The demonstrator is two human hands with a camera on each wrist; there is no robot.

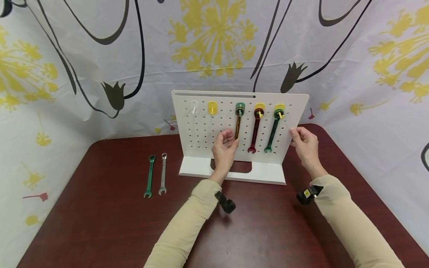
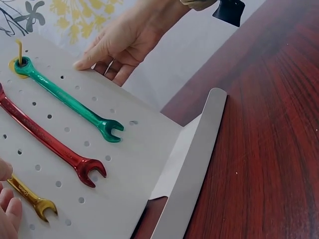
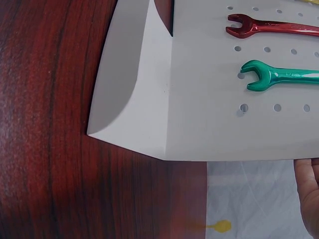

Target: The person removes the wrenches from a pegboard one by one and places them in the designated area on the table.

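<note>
Dark red table (image 1: 100, 223) fills my lower frame; at centre stands the white pegboard (image 1: 201, 130). My left hand (image 1: 223, 149) pinches the hanging yellow wrench (image 1: 237, 126); my right hand (image 1: 305, 145) grips the board's right edge.

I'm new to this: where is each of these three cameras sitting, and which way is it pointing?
Head: worn on the head, looking forward and down at the pegboard; both forearms, left hand and right hand show.
Left wrist: on the left wrist, looking across the board at the hanging wrenches; left fingertips and the right hand show.
Right wrist: on the right wrist, facing the board's lower corner; only the right hand's edge shows.
All three share the green wrench.
</note>
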